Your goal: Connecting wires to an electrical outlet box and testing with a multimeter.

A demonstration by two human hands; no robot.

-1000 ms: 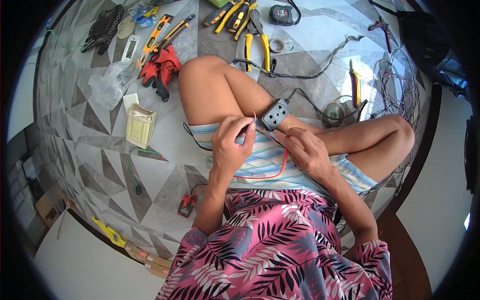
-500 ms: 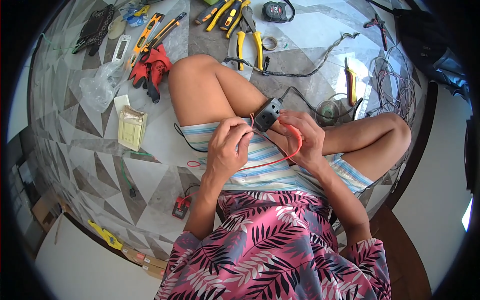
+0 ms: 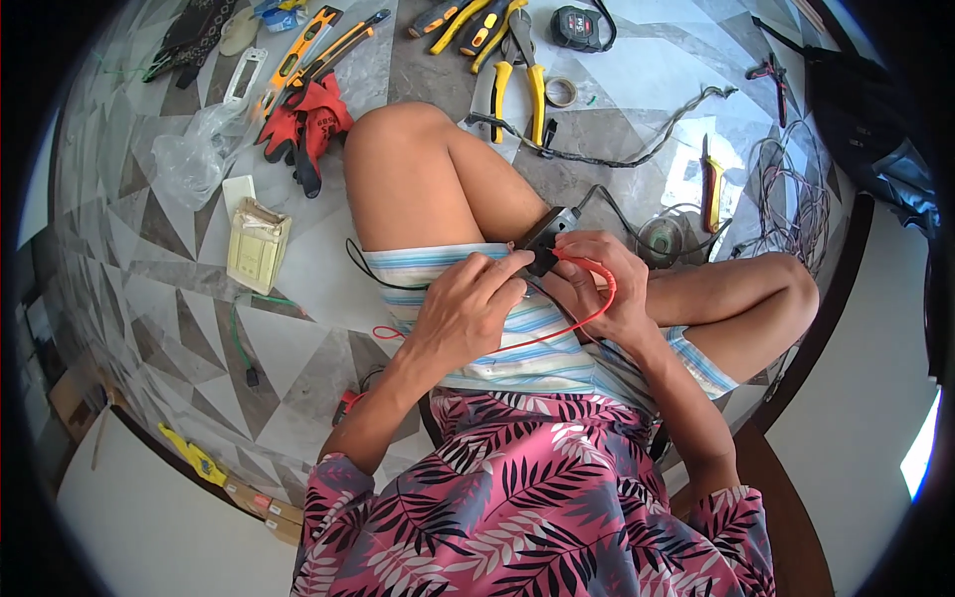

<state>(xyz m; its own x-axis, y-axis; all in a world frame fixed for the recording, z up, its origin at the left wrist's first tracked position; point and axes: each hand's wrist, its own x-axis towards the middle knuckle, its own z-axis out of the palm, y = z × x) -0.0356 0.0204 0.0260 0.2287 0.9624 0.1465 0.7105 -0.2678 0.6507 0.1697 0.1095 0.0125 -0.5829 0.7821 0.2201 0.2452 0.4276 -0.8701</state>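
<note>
A black socket block (image 3: 543,235) with a cord sits over my lap between both hands. My right hand (image 3: 605,287) is closed around a red test lead (image 3: 608,284) whose end meets the block's right side. My left hand (image 3: 470,306) has its fingers bent together, the index fingertip at the block's lower left edge; what lies inside them is hidden. A thin red wire (image 3: 557,333) loops below both hands. Beside my left forearm, a small red meter (image 3: 348,406) lies partly covered on the floor.
Red gloves (image 3: 310,129), a cream box (image 3: 259,249) and a plastic bag (image 3: 194,169) lie left. Yellow-handled pliers (image 3: 517,85), a tape measure (image 3: 581,28) and a twisted cable (image 3: 617,159) lie ahead. At right are a knife (image 3: 712,189) and tangled wires (image 3: 786,199).
The socket block has turned and shifted slightly right. My left hand has moved closer, its index finger now stretched to the block's edge. My left forearm now covers more of the red meter.
</note>
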